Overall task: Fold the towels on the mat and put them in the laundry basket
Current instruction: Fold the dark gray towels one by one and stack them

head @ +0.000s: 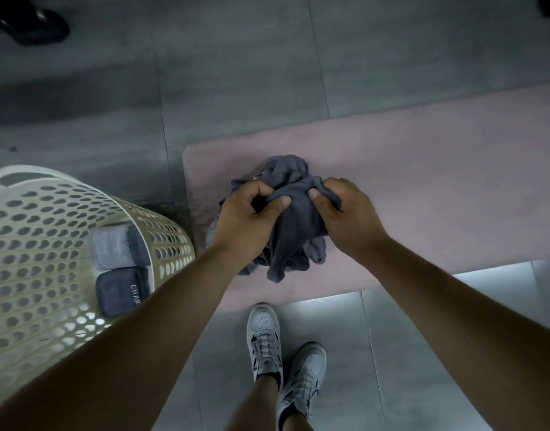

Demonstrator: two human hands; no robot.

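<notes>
Over the pale pink soft mat, the left hand and the right hand pinch a crumpled dark grey cloth towel between them. The cream perforated plastic laundry basket stands at eight o'clock, nearer the left hand.

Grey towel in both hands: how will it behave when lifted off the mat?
Likely floppy: the towel droops in folds below the left hand and right hand. Probably light: thumb-and-finger pinches seem enough. Crumpled, so it should unfurl unevenly.
</notes>
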